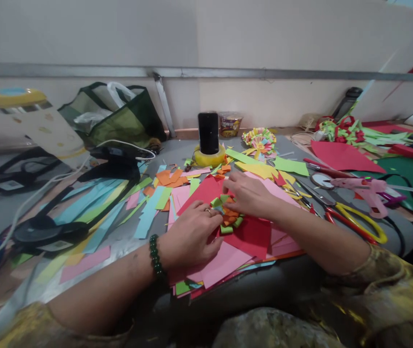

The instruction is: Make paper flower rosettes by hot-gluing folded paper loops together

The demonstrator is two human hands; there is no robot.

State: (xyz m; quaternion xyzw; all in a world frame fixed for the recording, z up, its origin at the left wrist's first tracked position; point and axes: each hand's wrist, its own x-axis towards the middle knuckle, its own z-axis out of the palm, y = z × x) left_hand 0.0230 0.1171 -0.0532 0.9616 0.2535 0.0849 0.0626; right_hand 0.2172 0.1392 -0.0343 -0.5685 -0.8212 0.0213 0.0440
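Observation:
A small paper flower with orange inner petals and curled green outer petals lies on a red paper sheet. My left hand, with a green bead bracelet at the wrist, has its bent fingers at the flower's left side and its thumb lower, over the red sheet. From the upper right, my right hand reaches over with curled fingertips pressed on the flower. Both hands seem to grip its edges, though the exact fingertip contact is partly hidden. Beneath the red sheet are stacked pink sheets.
Blue paper strips and other scraps cover the left. A phone stands in a yellow tape roll, near a multicoloured paper flower. To the right are scissors and a pink glue gun. A tumbler is at far left.

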